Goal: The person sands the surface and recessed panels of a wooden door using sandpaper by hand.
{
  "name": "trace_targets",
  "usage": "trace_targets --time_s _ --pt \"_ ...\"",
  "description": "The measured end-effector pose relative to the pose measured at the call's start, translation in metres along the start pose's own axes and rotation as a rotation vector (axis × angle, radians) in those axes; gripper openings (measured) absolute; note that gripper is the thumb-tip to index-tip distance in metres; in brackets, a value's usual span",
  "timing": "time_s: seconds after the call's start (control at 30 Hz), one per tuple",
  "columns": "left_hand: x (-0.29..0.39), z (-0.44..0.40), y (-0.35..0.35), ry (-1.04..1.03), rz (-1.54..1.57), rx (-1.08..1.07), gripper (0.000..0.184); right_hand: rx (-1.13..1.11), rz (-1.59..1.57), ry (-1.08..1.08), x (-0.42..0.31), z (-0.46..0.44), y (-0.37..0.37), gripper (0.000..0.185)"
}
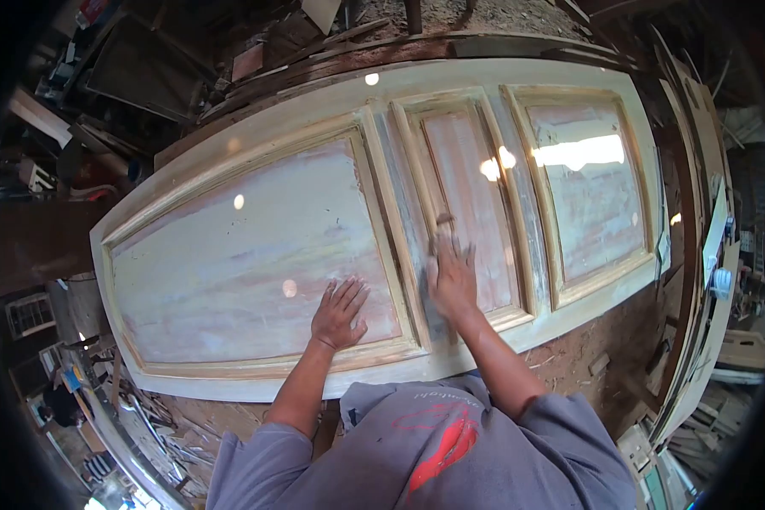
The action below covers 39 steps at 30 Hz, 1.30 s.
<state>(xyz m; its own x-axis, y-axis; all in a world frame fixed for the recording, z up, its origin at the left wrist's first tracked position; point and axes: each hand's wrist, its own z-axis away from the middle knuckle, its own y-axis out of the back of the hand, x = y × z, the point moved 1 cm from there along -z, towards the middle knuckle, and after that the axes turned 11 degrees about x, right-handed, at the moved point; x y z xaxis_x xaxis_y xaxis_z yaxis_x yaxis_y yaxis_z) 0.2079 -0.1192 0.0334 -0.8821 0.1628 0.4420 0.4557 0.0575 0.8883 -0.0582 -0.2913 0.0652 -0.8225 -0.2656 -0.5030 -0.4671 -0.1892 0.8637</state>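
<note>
A panelled wooden door lies flat in front of me, with pale, patchy filler or primer over its panels. My left hand rests palm down on the large left panel, its fingers spread and nothing in it. Slightly blurred, my right hand lies at the left moulding of the narrow middle panel. A small brown piece shows at its fingertips; the rest of it is hidden beneath the fingers. Bright light patches fall on the right panel.
Long boards stand along the right side. Dark boards and scrap wood are piled beyond the door at the upper left. Dirt ground with wood bits shows below the near edge. More clutter lies at the lower left.
</note>
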Motion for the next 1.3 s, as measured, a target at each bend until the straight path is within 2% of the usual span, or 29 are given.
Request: trace_targets --time_s 0.13,0.23,0.3,0.4,0.5,0.6,0.7,0.8,0.9,1.0,1.2,1.3 --pt "-0.001 0.004 -0.003 0.009 0.005 -0.012 0.084 -0.006 0.088 0.025 -0.005 0.003 -0.004 0.086" --pt "-0.004 0.003 -0.003 0.010 0.003 -0.015 0.083 0.102 0.069 0.087 -0.022 -0.073 -0.017 0.094" --pt "-0.001 0.004 -0.002 0.010 0.003 -0.014 0.082 0.118 0.028 0.127 -0.032 -0.138 -0.031 0.099" --pt "-0.001 0.003 -0.004 0.015 0.011 0.001 0.081 0.127 -0.005 0.143 -0.039 -0.189 -0.040 0.104" --pt "-0.004 0.003 -0.003 0.025 0.040 0.004 0.081 0.080 0.087 0.262 -0.026 -0.160 -0.033 0.107" --pt "-0.002 0.002 0.000 0.031 0.031 -0.010 0.083 0.024 -0.032 0.224 -0.019 -0.146 -0.027 0.109" --pt "-0.001 0.001 0.000 0.016 0.020 0.025 0.083 0.072 0.053 0.216 -0.028 -0.191 -0.039 0.110" --pt "0.000 0.002 0.001 0.047 0.054 0.001 0.083 0.017 0.040 0.170 -0.039 -0.230 -0.037 0.111" --pt "0.002 0.001 0.004 0.047 0.052 0.003 0.083 0.028 0.130 0.270 -0.033 -0.207 -0.037 0.111" --pt "0.002 -0.004 0.006 0.041 0.052 0.030 0.083 0.028 0.061 0.247 -0.032 -0.192 -0.031 0.106" --pt "0.005 -0.001 0.007 0.034 0.050 0.046 0.083 0.070 0.045 0.178 -0.044 -0.242 -0.040 0.109" --pt "0.003 -0.001 0.009 0.037 0.070 0.054 0.083 0.056 0.069 0.240 -0.040 -0.202 -0.036 0.110"
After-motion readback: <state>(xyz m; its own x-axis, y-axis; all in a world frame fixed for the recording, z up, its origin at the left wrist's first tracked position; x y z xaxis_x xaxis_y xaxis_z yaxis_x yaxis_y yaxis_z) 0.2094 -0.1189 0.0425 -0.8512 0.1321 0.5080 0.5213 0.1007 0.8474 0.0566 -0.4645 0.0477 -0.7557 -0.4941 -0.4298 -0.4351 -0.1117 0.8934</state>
